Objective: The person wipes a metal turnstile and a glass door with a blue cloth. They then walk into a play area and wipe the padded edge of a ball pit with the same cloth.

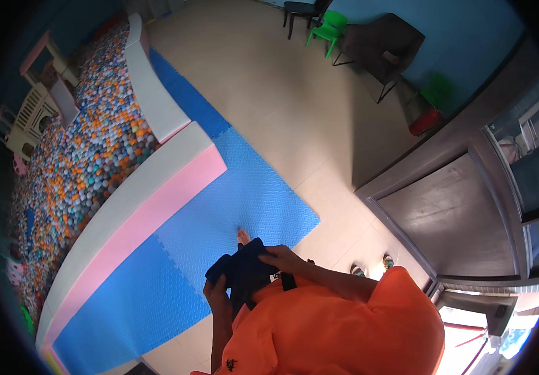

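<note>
In front of my waist is a dark navy, soft-looking item (239,267) with two blunt ends; its exact kind is hard to make out. My left hand (218,295) grips its near left side, fingers closed against the dark material. At the upper right end, my right hand (285,259) is closed on the same item, with the thumb side toward it. A black strap (288,281) hangs beside my right wrist against my orange shirt (344,325). One bare foot (242,236) shows just beyond the item, on the blue foam mat (250,187).
A padded white and pink wall (175,169) borders a ball pit (100,150) on the left. A pair of shoes (357,270) lies on the tiles at right, near a brown wooden counter (444,212). A green chair (328,28) and dark armchair (382,47) stand far off.
</note>
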Action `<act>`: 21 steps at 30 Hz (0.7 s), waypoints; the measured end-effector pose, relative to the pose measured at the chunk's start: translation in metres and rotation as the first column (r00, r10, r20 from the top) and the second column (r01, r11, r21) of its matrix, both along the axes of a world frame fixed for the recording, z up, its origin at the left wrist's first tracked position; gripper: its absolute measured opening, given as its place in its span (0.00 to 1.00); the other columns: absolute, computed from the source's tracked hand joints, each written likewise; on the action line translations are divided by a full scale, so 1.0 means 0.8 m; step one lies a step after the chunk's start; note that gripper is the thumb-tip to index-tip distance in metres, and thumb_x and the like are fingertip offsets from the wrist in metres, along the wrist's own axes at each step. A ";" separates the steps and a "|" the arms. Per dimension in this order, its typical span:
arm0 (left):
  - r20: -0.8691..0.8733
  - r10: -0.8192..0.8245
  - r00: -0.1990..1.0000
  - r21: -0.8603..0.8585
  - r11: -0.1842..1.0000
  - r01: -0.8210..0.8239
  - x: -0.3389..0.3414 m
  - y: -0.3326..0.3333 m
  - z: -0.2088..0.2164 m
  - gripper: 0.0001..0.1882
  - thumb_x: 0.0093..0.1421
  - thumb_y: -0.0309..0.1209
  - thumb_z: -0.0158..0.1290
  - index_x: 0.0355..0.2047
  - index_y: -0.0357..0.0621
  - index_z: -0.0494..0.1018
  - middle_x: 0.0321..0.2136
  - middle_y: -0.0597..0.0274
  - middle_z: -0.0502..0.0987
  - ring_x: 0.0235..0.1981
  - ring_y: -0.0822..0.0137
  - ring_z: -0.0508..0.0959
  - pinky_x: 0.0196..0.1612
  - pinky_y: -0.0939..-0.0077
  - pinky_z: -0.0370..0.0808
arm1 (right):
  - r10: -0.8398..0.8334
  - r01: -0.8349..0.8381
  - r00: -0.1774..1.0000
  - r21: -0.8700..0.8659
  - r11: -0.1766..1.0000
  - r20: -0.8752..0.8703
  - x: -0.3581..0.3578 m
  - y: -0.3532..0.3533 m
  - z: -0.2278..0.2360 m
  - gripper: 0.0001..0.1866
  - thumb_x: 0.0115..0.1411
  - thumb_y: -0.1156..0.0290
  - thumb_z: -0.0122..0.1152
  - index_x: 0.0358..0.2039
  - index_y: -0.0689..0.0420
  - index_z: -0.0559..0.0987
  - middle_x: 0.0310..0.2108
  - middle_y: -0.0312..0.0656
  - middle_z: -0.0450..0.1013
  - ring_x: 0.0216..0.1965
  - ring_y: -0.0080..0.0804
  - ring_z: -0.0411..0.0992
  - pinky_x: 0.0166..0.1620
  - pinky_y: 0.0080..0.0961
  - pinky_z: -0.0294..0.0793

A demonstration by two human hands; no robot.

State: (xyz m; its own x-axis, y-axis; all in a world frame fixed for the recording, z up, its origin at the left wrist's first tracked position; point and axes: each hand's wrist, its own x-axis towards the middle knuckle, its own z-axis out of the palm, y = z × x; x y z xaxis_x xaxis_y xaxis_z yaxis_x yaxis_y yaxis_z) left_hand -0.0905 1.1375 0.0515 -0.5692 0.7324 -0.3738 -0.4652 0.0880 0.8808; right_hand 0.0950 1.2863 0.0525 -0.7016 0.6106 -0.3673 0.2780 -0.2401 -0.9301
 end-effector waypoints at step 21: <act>0.983 -0.171 -0.068 0.160 0.977 -0.139 -0.168 0.370 -0.097 0.13 0.59 0.37 0.51 0.40 0.45 0.71 0.26 0.66 0.73 0.27 0.70 0.73 0.32 0.72 0.69 | 0.116 -0.074 0.993 0.722 0.688 -0.009 -0.232 0.205 0.112 0.17 0.54 0.75 0.59 0.45 0.57 0.74 0.42 0.44 0.69 0.40 0.37 0.73 0.39 0.29 0.75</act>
